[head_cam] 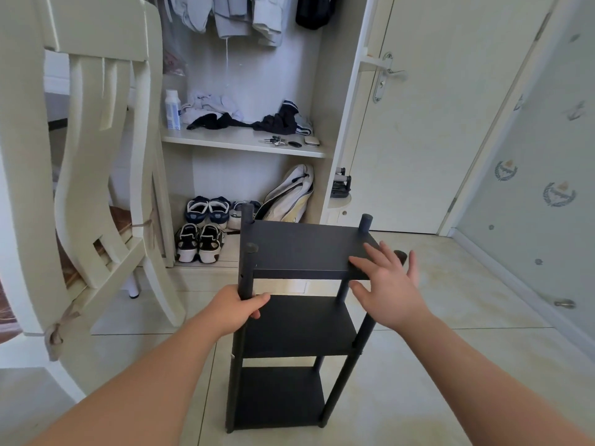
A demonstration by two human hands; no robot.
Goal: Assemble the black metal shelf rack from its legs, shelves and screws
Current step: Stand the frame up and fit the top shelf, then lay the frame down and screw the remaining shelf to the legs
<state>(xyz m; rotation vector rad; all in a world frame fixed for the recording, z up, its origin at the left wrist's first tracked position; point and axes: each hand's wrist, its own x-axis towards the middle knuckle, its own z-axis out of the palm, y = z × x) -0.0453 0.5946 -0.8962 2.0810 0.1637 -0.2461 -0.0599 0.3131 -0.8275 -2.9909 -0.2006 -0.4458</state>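
A black metal shelf rack (299,252) stands upright on the tiled floor in front of me, with three shelves held between black tubular legs. My left hand (240,305) is wrapped around the front left leg (247,272) just below the top shelf. My right hand (388,284) hovers flat with fingers spread at the front right corner of the top shelf, covering the front right leg's top. The middle shelf (299,326) and bottom shelf (278,397) are both visible below.
A cream wooden chair (96,175) stands close on the left. An open wardrobe (244,140) behind the rack holds clothes, a bottle and several shoes (199,243). A closed door (418,123) and a glass panel (531,188) are on the right.
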